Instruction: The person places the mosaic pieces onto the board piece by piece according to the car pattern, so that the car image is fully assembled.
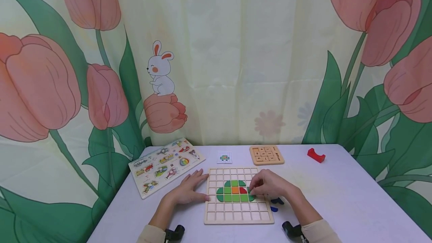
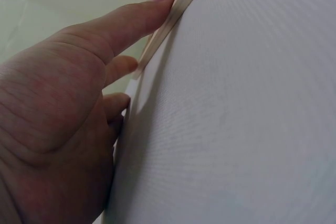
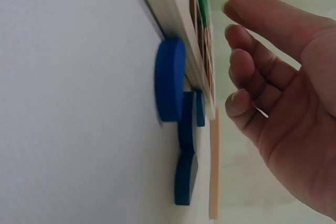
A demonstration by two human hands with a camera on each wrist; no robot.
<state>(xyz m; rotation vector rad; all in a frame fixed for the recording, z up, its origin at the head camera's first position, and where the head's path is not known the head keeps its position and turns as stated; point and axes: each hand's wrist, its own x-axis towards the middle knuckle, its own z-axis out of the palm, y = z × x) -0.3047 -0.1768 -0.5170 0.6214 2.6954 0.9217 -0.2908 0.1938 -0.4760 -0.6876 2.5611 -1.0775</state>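
Note:
A wooden grid board (image 1: 239, 218) lies on the table with green, orange and red tiles in its middle cells. My left hand (image 1: 190, 188) rests at the board's left edge; in the left wrist view its thumb (image 2: 142, 17) touches the wooden side. Over the right part of the board hovers my right hand (image 1: 271, 183), its fingertips near a green tile (image 1: 251, 197) at the pattern's right edge. Those fingers are loosely bent, and the right wrist view shows nothing between them. Several blue pieces (image 3: 170, 80) lie along the board's right side, partly under the right hand in the head view.
Behind the board lies a small pattern card (image 1: 224, 157). A wooden number puzzle (image 1: 267, 155) sits at the back, and a red curved piece (image 1: 316, 155) lies farther right. To the left is a picture puzzle board (image 1: 167, 166). A printed curtain (image 1: 216, 66) hangs behind the table.

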